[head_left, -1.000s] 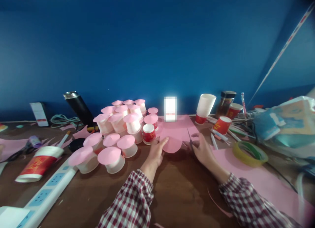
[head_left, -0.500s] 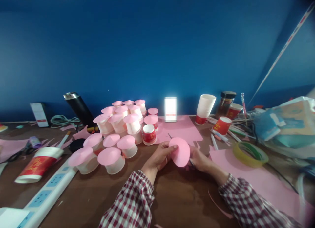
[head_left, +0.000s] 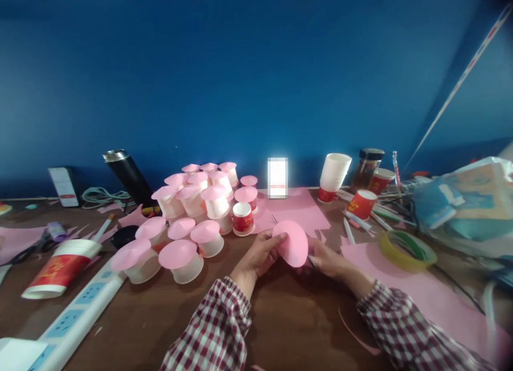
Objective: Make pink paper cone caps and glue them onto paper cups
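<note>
A round pink paper disc (head_left: 290, 244) is pinched at its left edge by my left hand (head_left: 261, 253), thumb on top. My right hand (head_left: 324, 260) is closed at the disc's right side, around scissors (head_left: 274, 219) mostly hidden behind the paper. Only a thin dark blade tip shows past the disc's upper left edge, and a bit of handle shows by my right fingers. To the left stand several paper cups with pink cone tops (head_left: 181, 254). A small red and white cup (head_left: 242, 219) without a top stands nearest my left hand.
Pink sheets (head_left: 296, 208) lie behind and to the right of my hands. A stack of white cups (head_left: 334, 173), a red cup (head_left: 361, 204) and a yellow tape roll (head_left: 427, 257) are on the right. On the left are a power strip (head_left: 76, 312), a lying cup (head_left: 60, 269) and a black flask (head_left: 130, 176).
The pink disc has tilted and shifted slightly up and left between my hands. Both hands keep their grips, and the cups stay where they were.
</note>
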Demonstrator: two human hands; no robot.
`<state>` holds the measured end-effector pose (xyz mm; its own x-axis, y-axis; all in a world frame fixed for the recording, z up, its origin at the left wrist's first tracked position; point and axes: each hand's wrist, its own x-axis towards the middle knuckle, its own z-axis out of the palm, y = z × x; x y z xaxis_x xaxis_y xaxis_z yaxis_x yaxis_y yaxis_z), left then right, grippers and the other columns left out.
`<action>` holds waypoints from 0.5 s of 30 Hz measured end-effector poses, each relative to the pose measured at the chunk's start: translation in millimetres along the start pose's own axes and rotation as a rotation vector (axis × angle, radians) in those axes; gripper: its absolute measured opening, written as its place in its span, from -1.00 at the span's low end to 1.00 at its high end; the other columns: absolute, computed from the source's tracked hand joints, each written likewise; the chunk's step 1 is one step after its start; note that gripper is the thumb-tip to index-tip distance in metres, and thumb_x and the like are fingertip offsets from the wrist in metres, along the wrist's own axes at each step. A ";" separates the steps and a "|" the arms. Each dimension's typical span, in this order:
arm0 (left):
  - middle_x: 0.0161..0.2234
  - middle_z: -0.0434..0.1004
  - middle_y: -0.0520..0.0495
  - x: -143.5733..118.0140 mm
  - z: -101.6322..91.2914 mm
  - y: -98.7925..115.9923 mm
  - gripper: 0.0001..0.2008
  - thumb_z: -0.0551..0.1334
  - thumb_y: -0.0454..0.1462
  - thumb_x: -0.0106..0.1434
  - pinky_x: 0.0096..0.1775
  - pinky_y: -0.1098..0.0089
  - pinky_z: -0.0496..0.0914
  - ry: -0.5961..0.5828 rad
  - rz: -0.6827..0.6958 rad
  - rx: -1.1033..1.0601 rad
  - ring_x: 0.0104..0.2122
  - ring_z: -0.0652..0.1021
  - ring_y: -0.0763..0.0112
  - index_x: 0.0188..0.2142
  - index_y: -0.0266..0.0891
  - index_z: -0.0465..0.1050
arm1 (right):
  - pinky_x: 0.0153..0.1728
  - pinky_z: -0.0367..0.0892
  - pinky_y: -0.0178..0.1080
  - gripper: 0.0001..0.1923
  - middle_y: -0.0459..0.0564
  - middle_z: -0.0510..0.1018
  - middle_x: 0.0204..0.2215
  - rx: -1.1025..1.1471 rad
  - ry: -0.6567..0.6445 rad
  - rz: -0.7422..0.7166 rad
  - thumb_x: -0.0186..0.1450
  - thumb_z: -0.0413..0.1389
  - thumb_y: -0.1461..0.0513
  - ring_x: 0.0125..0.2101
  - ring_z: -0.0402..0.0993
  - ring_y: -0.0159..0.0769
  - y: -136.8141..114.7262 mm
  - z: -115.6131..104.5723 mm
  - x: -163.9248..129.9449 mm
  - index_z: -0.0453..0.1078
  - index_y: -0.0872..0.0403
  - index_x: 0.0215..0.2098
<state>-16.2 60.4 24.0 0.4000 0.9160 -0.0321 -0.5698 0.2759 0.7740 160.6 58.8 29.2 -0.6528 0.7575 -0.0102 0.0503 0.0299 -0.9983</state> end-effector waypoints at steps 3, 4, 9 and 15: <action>-0.43 0.55 -0.16 -0.3 0.7 1.5 -0.71 0.39 -0.22 -0.01 -0.31 0.37 0.37 0.040 0.017 -0.021 -0.44 0.51 0.39 -0.33 -0.41 0.51 | -0.56 0.22 -0.41 -0.66 -0.12 0.46 -0.57 0.024 0.009 -0.014 0.10 0.23 0.13 -0.57 0.34 -0.45 -1.5 0.1 -0.6 0.31 0.14 -0.24; -0.42 0.55 -0.16 -0.3 1.0 2.0 -0.71 0.39 -0.23 -0.02 -0.30 0.37 0.37 0.043 0.019 -0.026 -0.44 0.52 0.38 -0.34 -0.41 0.51 | -0.56 0.21 -0.41 -0.65 -0.11 0.46 -0.57 0.022 0.018 -0.017 0.10 0.23 0.11 -0.57 0.33 -0.46 -2.3 0.4 -0.7 0.31 0.14 -0.25; -0.38 0.56 -0.14 2.9 -1.2 0.8 -0.73 0.39 -0.23 -0.03 -0.27 0.37 0.35 0.091 0.068 -0.045 -0.39 0.53 0.37 -0.35 -0.37 0.51 | -0.49 0.25 -0.37 -0.70 -0.09 0.49 -0.51 -0.019 0.268 -0.074 0.10 0.21 0.10 -0.49 0.39 -0.39 -4.2 -2.0 -0.5 0.26 0.09 -0.33; -0.46 0.54 -0.01 9.7 -7.4 -3.2 -0.79 0.40 -0.25 -0.05 -0.37 0.47 0.34 0.282 0.113 -0.038 -0.46 0.51 0.48 -0.44 -0.30 0.46 | -0.30 0.35 -0.21 -0.70 0.01 0.58 -0.36 -0.493 0.702 -0.077 0.14 0.12 0.19 -0.32 0.51 -0.20 6.1 -21.5 -3.8 0.30 0.04 -0.14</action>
<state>-15.8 70.5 16.6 0.1203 0.9848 -0.1251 -0.6278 0.1731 0.7589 179.6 70.1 24.4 -0.0570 0.9648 0.2568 0.4542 0.2542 -0.8539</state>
